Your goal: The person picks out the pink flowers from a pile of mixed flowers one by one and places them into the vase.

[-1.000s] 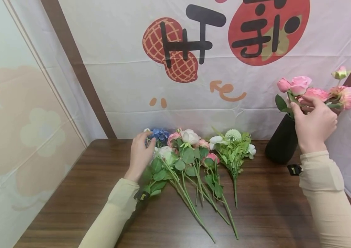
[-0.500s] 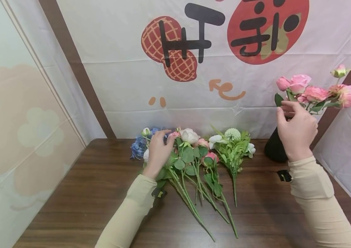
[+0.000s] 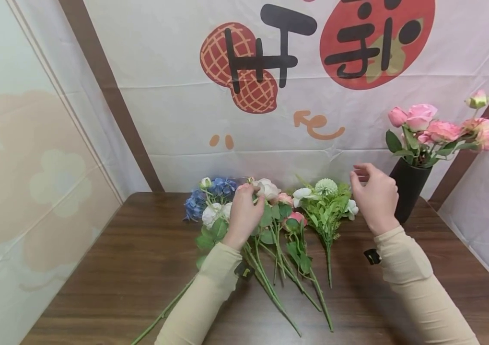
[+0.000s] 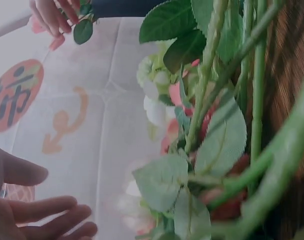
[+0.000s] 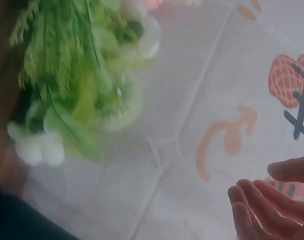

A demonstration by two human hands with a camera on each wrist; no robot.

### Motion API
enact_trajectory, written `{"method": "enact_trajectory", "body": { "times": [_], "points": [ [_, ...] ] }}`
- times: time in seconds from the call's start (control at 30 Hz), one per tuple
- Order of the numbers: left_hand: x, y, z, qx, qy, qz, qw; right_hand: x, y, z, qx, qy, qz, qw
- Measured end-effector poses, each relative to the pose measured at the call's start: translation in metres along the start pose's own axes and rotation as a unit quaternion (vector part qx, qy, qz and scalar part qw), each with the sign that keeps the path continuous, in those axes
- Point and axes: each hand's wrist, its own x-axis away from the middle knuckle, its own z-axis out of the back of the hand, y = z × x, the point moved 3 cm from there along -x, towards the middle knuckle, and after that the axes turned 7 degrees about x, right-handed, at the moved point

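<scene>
While near the white bloom (image 3: 270, 189), my left hand (image 3: 246, 213) has thumb and fingers apart. My right hand (image 3: 375, 199) (likewise) is near the black vase (image 3: 413, 190).

The vase (image 3: 411, 188) is black, its flowers (image 3: 420, 117) pink, the hydrangea (image 3: 223, 187) blue, the table (image 3: 369, 306) brown and wood-grained.

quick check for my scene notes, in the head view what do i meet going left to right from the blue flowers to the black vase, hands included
Blue flowers, left hand, leafy green bunch, right hand, black vase.
</scene>
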Motion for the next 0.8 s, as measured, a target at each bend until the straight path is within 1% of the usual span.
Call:
{"method": "enact_trajectory", "body": {
  "times": [0.1,0.2,0.3,0.47,0.57,0.7,0.8],
  "points": [
    [0.002,0.003,-0.007,-0.017,-0.019,0.013,0.9996,0.006,-0.002,-0.010,0.007,-0.021,-0.002,0.9998],
    [0.004,0.005,-0.012,-0.029,-0.036,0.019,0.9988,0.013,-0.004,-0.020,0.011,-0.033,0.002,0.9994],
    [0.008,0.007,-0.017,-0.030,-0.048,0.014,0.9983,0.019,-0.007,-0.029,0.011,-0.042,0.005,0.9990],
    [0.013,0.010,-0.025,-0.042,-0.068,-0.005,0.9968,0.029,-0.011,-0.041,0.011,-0.058,0.001,0.9982],
    [0.017,0.010,-0.030,-0.054,-0.081,-0.003,0.9952,0.034,-0.014,-0.047,0.014,-0.072,-0.003,0.9973],
    [0.021,0.009,-0.039,-0.067,-0.116,-0.001,0.9911,0.038,-0.015,-0.052,0.017,-0.091,-0.009,0.9957],
    [0.025,0.010,-0.047,-0.085,-0.142,-0.008,0.9862,0.039,-0.014,-0.055,0.018,-0.103,-0.011,0.9945]
  ]
}}
